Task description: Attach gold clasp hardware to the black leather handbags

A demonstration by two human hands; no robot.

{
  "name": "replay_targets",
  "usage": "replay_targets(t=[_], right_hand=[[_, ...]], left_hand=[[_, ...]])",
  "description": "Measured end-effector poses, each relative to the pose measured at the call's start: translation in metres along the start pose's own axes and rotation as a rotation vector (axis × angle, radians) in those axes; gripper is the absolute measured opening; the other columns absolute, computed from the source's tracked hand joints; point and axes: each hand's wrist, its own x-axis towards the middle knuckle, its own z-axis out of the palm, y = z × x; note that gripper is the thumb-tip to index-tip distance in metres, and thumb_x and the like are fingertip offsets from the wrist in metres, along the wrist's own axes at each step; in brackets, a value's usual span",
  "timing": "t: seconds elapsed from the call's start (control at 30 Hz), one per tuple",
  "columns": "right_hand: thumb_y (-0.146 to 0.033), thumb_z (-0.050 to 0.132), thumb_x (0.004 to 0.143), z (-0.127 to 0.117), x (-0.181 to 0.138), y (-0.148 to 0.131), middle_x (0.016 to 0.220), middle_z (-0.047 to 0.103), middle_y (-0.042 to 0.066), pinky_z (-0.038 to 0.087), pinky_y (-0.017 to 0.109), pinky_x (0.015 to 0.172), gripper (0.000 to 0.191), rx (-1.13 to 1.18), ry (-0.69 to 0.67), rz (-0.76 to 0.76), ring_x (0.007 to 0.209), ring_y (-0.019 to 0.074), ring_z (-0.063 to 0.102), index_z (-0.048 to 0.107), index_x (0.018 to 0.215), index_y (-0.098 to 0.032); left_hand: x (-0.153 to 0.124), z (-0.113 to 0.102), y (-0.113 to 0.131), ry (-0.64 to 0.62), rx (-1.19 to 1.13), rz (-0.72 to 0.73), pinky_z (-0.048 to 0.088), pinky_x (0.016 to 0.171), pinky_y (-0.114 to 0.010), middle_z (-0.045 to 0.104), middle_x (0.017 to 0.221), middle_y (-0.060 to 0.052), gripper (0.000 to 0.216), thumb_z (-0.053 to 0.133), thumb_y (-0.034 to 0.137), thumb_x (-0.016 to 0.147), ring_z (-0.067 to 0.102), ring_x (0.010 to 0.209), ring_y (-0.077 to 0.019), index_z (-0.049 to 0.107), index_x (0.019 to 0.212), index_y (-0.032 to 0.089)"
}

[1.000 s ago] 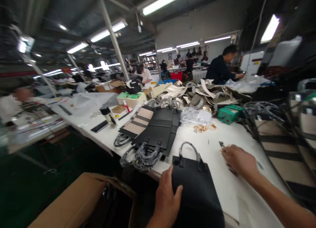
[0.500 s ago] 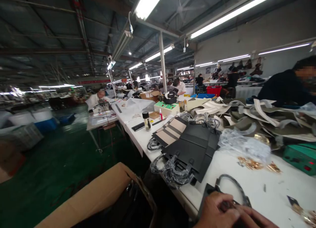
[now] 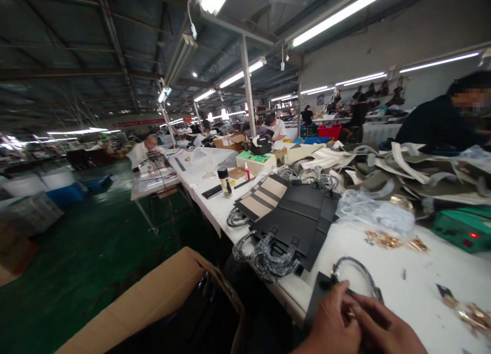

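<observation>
Black bag (image 3: 317, 295) at near right, by near edge of desk (image 3: 414, 287), with handle loop (image 3: 350, 260) on far side. Left hand (image 3: 339, 315) and right hand (image 3: 387, 326) close together over bag's top, fingers bunched; impossible to make out whether pinching any small part. Main risk: losing something tiny from such a bunched grip, through slipping fingertips. Also possible: bag sliding toward open carton (image 3: 130, 303) if pushed left; gold fittings (image 3: 475, 315) scattering at right if knocked.

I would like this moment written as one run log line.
left hand: at black bag | right hand: beside left hand | anything between them: unclear | white table: gold-coloured pieces
</observation>
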Motion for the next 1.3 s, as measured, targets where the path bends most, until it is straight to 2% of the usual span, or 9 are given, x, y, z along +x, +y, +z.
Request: replay_targets(t=[0.1, 0.17, 0.27, 0.43, 0.57, 0.83, 1.0, 1.2, 1.3], right_hand=[[-0.059, 0.067, 0.071, 0.0, -0.01, -0.01, 0.095, 0.078, 0.006, 0.059, 0.035, 0.073, 0.049, 0.011, 0.034, 0.041, 0.079, 0.0279, 0.072, 0.076, 0.103, -0.023], [-0.056, 0.069, 0.071, 0.0, -0.014, -0.013, 0.088, 0.077, 0.006, 0.058, 0.033, 0.067, 0.044, 0.088, 0.077, 0.087, 0.068, 0.0233, 0.069, 0.075, 0.096, -0.019], [-0.052, 0.073, 0.073, 0.001, -0.016, -0.012, 0.088, 0.076, 0.006, 0.056, 0.03, 0.065, 0.041, 0.242, 0.112, 0.096, 0.069, 0.0199, 0.068, 0.073, 0.095, -0.018], [-0.05, 0.076, 0.074, 0.003, -0.018, -0.004, 0.086, 0.074, 0.006, 0.057, 0.029, 0.065, 0.038, 0.351, 0.149, 0.04, 0.073, 0.0197, 0.068, 0.072, 0.093, -0.017], [-0.05, 0.074, 0.078, 0.003, -0.017, 0.001, 0.084, 0.073, 0.005, 0.056, 0.029, 0.064, 0.036, 0.35, 0.111, 0.011, 0.075, 0.0203, 0.068, 0.072, 0.094, -0.018], [-0.049, 0.069, 0.083, 0.006, -0.016, 0.011, 0.103, 0.072, 0.006, 0.056, 0.033, 0.068, 0.03, 0.178, 0.161, -0.103, 0.081, 0.0215, 0.066, 0.075, 0.096, -0.022], [-0.048, 0.066, 0.086, -0.001, -0.016, 0.006, 0.098, 0.073, 0.006, 0.057, 0.032, 0.066, 0.038, 0.241, 0.105, -0.056, 0.077, 0.0203, 0.068, 0.07, 0.113, -0.021], [-0.042, 0.061, 0.091, -0.014, -0.008, 0.008, 0.1, 0.075, 0.004, 0.056, 0.033, 0.084, 0.024, -0.145, 0.05, -0.317, 0.092, 0.023, 0.07, 0.076, 0.099, -0.026], [-0.042, 0.062, 0.09, -0.016, -0.003, 0.023, 0.099, 0.076, 0.002, 0.058, 0.029, 0.083, 0.022, -0.3, 0.058, -0.489, 0.09, 0.0216, 0.072, 0.075, 0.103, -0.03]], left_hand=[[-0.003, 0.001, 0.004, 0.068, 0.008, 0.049, 0.055, 0.084, -0.039, 0.064, 0.122, -0.014, 0.069, 0.063, 0.013, 0.076, 0.064, 0.101, -0.0246, 0.045, 0.143, 0.02], [0.001, 0.0, 0.006, 0.105, -0.081, 0.008, 0.056, 0.078, -0.036, 0.057, 0.129, -0.017, 0.074, 0.068, 0.013, 0.074, 0.064, 0.092, -0.0205, 0.042, 0.143, 0.018], [0.01, -0.003, 0.005, 0.076, -0.218, -0.05, 0.056, 0.079, -0.034, 0.061, 0.119, -0.016, 0.066, 0.073, 0.012, 0.071, 0.065, 0.089, -0.0178, 0.05, 0.133, 0.014], [0.011, -0.009, 0.006, -0.062, -0.286, -0.02, 0.056, 0.084, -0.035, 0.072, 0.099, -0.01, 0.031, 0.07, 0.022, 0.081, 0.069, 0.084, -0.0188, 0.068, 0.11, 0.013], [0.009, -0.012, 0.008, -0.113, -0.285, 0.019, 0.057, 0.084, -0.034, 0.072, 0.102, -0.009, 0.03, 0.07, 0.025, 0.083, 0.07, 0.083, -0.0188, 0.071, 0.112, 0.016], [0.01, -0.012, 0.007, 0.022, -0.11, 0.123, 0.055, 0.079, -0.028, 0.067, 0.106, -0.008, 0.022, 0.07, 0.024, 0.084, 0.066, 0.094, -0.0181, 0.075, 0.105, 0.019], [0.011, -0.011, 0.008, 0.031, -0.073, 0.133, 0.054, 0.077, -0.027, 0.065, 0.11, -0.008, 0.025, 0.066, 0.018, 0.084, 0.065, 0.098, -0.0183, 0.075, 0.107, 0.021], [0.009, -0.013, 0.015, 0.049, -0.116, 0.07, 0.052, 0.089, -0.032, 0.069, 0.108, -0.008, 0.028, 0.067, 0.018, 0.081, 0.065, 0.101, -0.0208, 0.075, 0.108, 0.019], [0.009, -0.012, 0.015, 0.063, -0.151, -0.037, 0.051, 0.087, -0.031, 0.072, 0.1, -0.007, 0.028, 0.067, 0.014, 0.075, 0.066, 0.094, -0.0202, 0.078, 0.1, 0.019]])
